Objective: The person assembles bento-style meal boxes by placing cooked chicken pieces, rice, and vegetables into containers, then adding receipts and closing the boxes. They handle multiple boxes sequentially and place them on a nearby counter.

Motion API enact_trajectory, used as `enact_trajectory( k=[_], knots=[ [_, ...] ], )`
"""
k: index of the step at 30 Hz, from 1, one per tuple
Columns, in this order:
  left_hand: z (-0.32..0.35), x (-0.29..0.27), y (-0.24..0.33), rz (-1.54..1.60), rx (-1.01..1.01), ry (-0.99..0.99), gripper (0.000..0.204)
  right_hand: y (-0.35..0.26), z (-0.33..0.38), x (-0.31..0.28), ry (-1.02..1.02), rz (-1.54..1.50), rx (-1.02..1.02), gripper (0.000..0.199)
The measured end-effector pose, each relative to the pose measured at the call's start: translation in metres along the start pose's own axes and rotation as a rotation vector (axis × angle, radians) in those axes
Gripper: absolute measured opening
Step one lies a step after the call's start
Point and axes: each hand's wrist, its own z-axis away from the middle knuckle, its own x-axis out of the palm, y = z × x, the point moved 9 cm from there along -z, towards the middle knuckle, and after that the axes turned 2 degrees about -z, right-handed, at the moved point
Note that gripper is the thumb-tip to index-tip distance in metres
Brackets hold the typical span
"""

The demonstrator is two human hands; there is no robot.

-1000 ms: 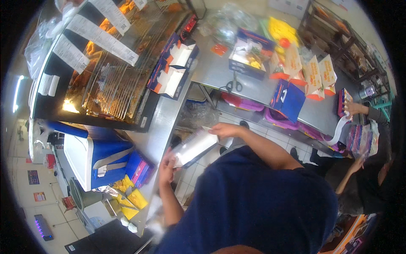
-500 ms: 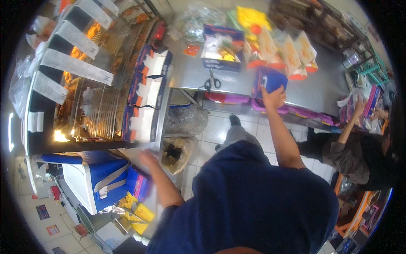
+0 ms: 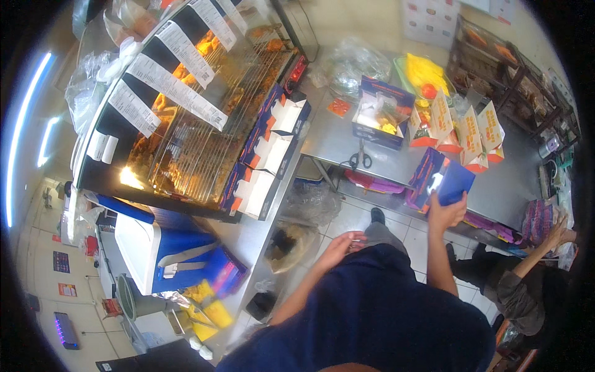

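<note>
My right hand (image 3: 447,212) grips a dark blue cardboard food box (image 3: 455,180) by its near side, at the front edge of the steel table. My left hand (image 3: 342,248) hangs in front of my body, fingers loosely apart, and nothing shows in it. Beyond the held box stand several white and orange printed cartons (image 3: 474,130) with food in them. Farther left is an open blue box (image 3: 379,136) with wrapped items and yellow packets inside. Black scissors (image 3: 359,160) lie on the table close to its front edge.
At left, a lit glass warmer (image 3: 186,142) holds browned food on racks; open white-lined boxes (image 3: 263,180) line its side. A blue cooler (image 3: 180,248) and yellow packets (image 3: 211,313) sit below. A bagged bin (image 3: 291,245) is on the floor. Another person's hand (image 3: 555,235) shows at right.
My left hand has moved from beside the warmer to in front of my body. My right hand still grips the blue box, now tilted differently. The whole view has shifted.
</note>
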Motion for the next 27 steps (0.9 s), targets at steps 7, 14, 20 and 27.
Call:
enact_trajectory(
  k=[7,14,20,27],
  knots=[
    [-0.021,-0.024,-0.009,0.044,-0.150,-0.075,0.046,-0.148,0.160,-0.020,-0.731,-0.700,-0.915,0.086],
    [0.032,-0.036,0.069,1.158,-0.166,-0.444,0.060,-0.188,0.229,-0.026,-1.398,-1.147,-1.188,0.091],
    [0.047,-0.081,0.051,0.244,0.223,0.418,0.069,-0.195,0.230,0.037,-1.667,-1.362,-0.401,0.098],
    [0.118,-0.112,0.076,-0.803,0.377,1.027,0.067,-0.155,0.234,0.097,-1.382,-0.469,-0.610,0.066]
  ],
)
